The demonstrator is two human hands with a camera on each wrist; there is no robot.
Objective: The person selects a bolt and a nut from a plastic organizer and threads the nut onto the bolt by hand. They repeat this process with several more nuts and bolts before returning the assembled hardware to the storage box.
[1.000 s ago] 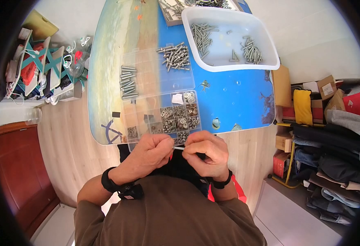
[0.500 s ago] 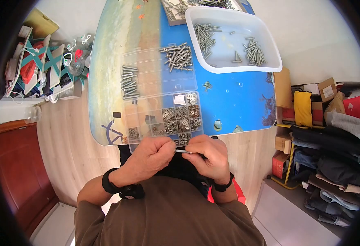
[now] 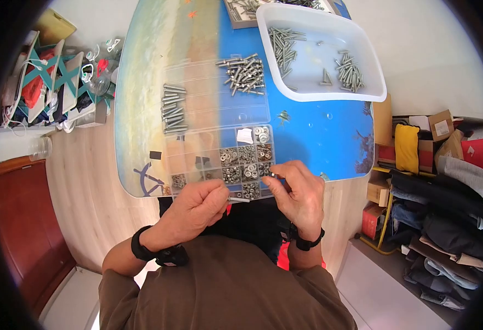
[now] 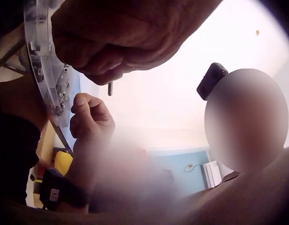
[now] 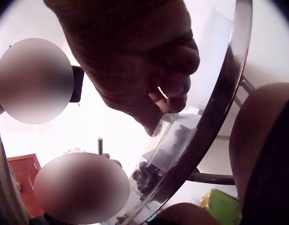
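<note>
My left hand point(image 3: 194, 206) is curled in a fist near the front edge of the clear compartment box point(image 3: 182, 160), gripping a bolt point(image 3: 240, 199). Only its plain silver shank sticks out, to the right; the fist hides the other end. In the left wrist view the bolt point(image 4: 110, 89) pokes out below the curled fingers. Over the box's right edge, my right hand point(image 3: 301, 195) has its thumb and forefinger together on a small silver piece point(image 3: 272, 175), its kind unclear. Nuts point(image 3: 231, 175) and washers point(image 3: 249, 171) fill several compartments beside those fingertips.
On the box's open lid point(image 3: 200, 113) lie a row of long bolts point(image 3: 172, 110) and a heap of bolts point(image 3: 246, 74). A white tub point(image 3: 329, 96) with bolts stands at the back right, beside a shallow tray point(image 3: 244, 23) of more hardware. Clothes point(image 3: 445, 198) are piled at right.
My right hand has left the bolt and moved right and forward to the box's right edge. The left fist stays near the front edge, with the bolt's shank now exposed.
</note>
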